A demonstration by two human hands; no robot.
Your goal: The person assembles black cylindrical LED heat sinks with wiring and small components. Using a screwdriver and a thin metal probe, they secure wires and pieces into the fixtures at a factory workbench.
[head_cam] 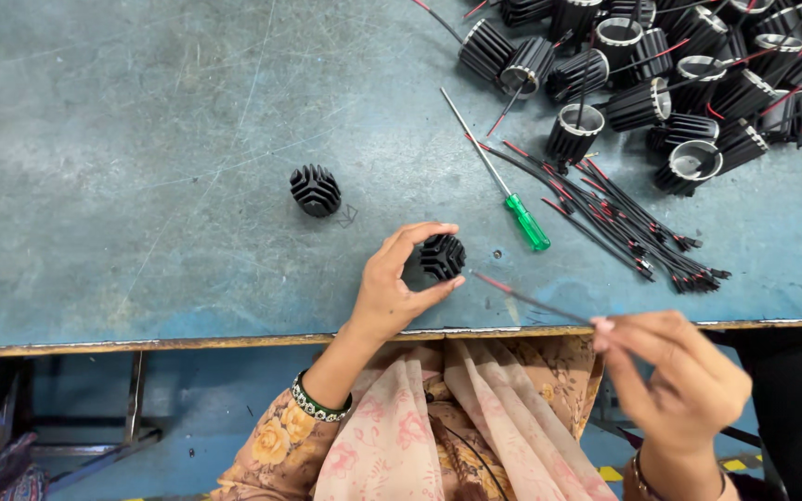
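Near the bench's front edge, the left hand [390, 289] pinches a black finned heat sink [442, 256] resting on the blue worktop [141, 186]; the right hand [675, 376] grips a red-and-black wire [526, 299] (blurred), whose tip could miss the sink's opening.

We had a scuffed blue-grey desk [141, 111] with one lone black finned heat sink [315, 189], a green-handled screwdriver [523, 221], a bundle of red-black wires [624, 223], plus a heap of finned housings [689, 74] top right.

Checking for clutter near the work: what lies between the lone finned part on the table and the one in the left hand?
Only bare table separates the lone finned part from the held finned part, per the head view.
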